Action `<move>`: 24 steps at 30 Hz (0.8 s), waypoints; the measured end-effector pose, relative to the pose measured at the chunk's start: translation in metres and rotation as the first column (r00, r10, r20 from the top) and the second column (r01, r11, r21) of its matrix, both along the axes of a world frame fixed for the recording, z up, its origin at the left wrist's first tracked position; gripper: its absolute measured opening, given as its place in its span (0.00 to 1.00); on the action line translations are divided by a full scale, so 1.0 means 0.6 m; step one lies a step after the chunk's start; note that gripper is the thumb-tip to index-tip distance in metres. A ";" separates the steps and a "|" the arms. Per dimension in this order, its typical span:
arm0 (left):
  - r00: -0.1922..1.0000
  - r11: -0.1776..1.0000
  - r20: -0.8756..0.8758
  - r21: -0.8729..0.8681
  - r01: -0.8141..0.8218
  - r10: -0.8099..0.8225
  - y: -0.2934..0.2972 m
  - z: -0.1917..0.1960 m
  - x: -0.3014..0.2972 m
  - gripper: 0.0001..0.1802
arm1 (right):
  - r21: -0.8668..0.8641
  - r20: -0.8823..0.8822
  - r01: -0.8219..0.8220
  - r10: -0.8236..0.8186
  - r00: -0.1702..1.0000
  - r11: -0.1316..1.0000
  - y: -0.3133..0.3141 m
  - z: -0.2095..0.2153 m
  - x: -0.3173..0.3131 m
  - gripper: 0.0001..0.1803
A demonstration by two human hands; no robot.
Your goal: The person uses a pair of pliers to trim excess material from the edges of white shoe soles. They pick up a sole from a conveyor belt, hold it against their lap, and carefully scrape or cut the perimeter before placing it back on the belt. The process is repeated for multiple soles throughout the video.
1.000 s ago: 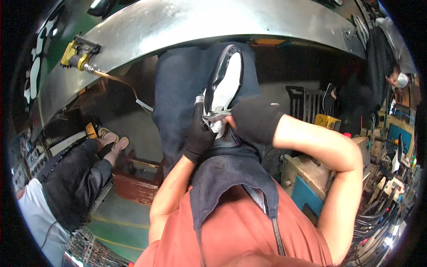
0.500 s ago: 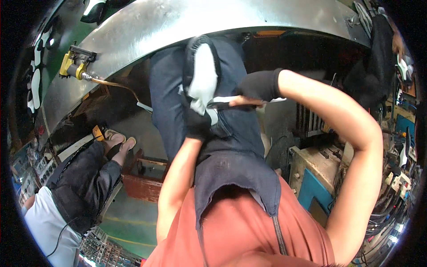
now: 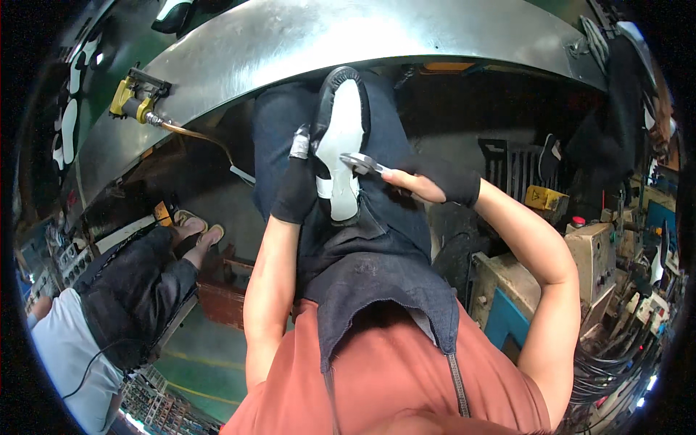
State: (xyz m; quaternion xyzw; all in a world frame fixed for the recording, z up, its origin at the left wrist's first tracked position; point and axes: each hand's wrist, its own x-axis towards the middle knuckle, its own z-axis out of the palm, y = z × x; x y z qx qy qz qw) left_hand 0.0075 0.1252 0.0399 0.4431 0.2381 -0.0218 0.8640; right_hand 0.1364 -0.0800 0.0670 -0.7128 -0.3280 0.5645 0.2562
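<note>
A black shoe upper [image 3: 322, 110] with a white insole board [image 3: 346, 116] lies bottom up across my lap, toe away from me. My left hand [image 3: 296, 185], in a black fingerless glove with white tape on one finger, is closed along the shoe's left side. In my right hand [image 3: 424, 181], also in a black glove, are metal pincers [image 3: 359, 161], their shiny head over the right edge of the shoe's middle. A white strap [image 3: 324, 188] shows at the left side near the heel. My right fingers wrap the pincers' handles, which are mostly hidden.
A curved metal bench [image 3: 239, 61] spans the far side, bearing a yellow air stapler [image 3: 134, 101] with a hose [image 3: 192, 136]. Another person [image 3: 76, 348] sits at left beside a reddish-brown wooden box [image 3: 221, 299]. Worn machinery [image 3: 591, 264] and cables stand at right.
My left hand has shifted from the heel to the shoe's left side. The pincers' head has turned to point left over the shoe, and my right arm has come lower. The shoe's heel is now uncovered.
</note>
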 end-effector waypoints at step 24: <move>0.947 0.822 0.258 0.486 -0.297 0.190 -0.057 -0.085 0.031 0.22 | 0.503 0.551 0.006 -0.326 0.768 0.864 0.011 -0.056 -0.032 0.23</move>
